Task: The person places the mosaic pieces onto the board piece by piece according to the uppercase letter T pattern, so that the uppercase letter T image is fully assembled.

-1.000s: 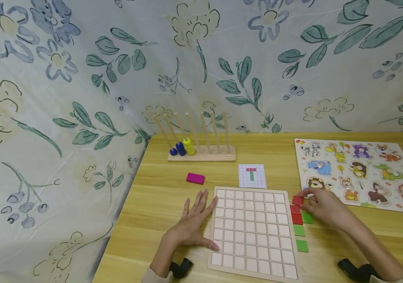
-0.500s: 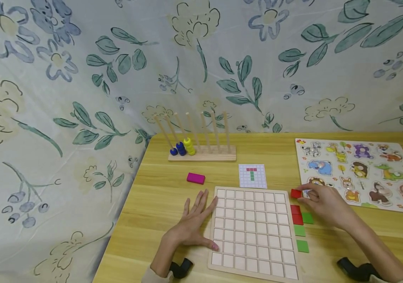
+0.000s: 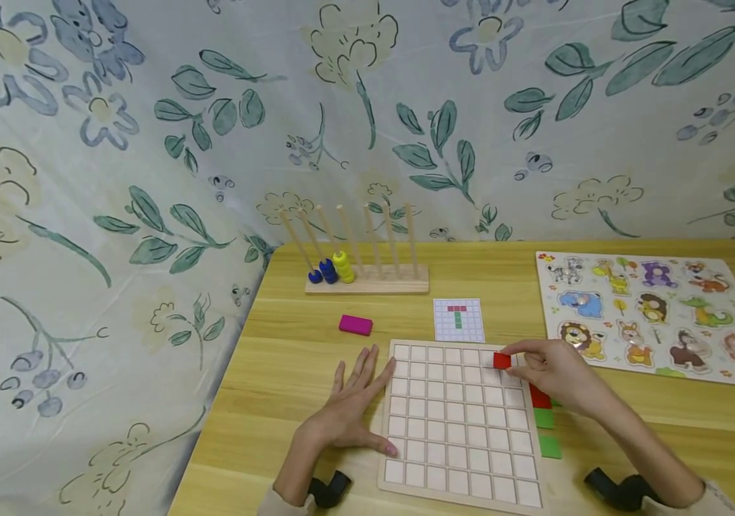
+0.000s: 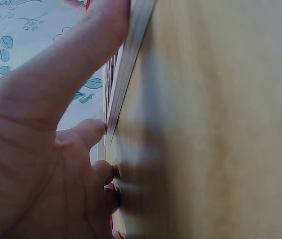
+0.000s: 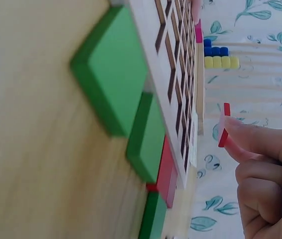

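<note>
And there's the red tile, square, sides about even, broad face up and roughly parallel to the grid board, held clear above it, just in from the far right corner. The right hand pinches its right part between thumb and finger, so the tile juts left of the fingertips! Left hand: fingers spread, touching the board's left edge.

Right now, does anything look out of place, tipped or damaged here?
Nothing stands out as spilled or damaged. At most, the green tiles beside the board lie loosely, not in a neat row. The right hand pinches a red tile above the board; the left hand touches its edge.
</note>
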### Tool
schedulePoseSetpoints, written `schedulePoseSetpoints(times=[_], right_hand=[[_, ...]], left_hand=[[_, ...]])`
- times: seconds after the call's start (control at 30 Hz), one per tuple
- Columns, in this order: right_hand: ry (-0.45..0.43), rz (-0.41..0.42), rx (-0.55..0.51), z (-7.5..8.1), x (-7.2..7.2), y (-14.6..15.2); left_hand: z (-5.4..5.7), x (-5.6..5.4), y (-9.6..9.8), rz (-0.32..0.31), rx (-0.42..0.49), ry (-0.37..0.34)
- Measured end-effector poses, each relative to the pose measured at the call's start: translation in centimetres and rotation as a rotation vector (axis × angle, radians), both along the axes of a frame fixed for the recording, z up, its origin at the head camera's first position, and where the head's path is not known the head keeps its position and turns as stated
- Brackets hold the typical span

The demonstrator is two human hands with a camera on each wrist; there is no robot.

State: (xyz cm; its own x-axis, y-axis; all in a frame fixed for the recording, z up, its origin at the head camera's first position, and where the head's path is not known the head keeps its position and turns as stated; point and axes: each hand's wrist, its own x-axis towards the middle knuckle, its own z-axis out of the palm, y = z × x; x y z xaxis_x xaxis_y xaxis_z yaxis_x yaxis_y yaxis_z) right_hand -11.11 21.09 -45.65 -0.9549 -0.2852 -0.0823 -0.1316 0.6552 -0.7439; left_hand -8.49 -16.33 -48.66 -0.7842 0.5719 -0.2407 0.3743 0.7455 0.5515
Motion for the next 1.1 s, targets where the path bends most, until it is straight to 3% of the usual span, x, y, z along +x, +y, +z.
schedulePoseSetpoints(times=[0.23, 0.47, 1.1], right_hand=[[-0.064, 0.041, -0.029, -0.3, -0.3, -1.7], [-0.028, 0.053, 0.011, -0.9, -0.6, -3.2], [-0.052, 0.002, 0.027, -1.2, -0.3, -4.5]], left_hand=[[0.1, -0.2, 0.1, -0.007, 0.0, 0.002], [0.2, -0.1, 0.1, 0.0, -0.013, 0.013], [0.2, -0.2, 0.0, -0.001, 0.005, -0.002]])
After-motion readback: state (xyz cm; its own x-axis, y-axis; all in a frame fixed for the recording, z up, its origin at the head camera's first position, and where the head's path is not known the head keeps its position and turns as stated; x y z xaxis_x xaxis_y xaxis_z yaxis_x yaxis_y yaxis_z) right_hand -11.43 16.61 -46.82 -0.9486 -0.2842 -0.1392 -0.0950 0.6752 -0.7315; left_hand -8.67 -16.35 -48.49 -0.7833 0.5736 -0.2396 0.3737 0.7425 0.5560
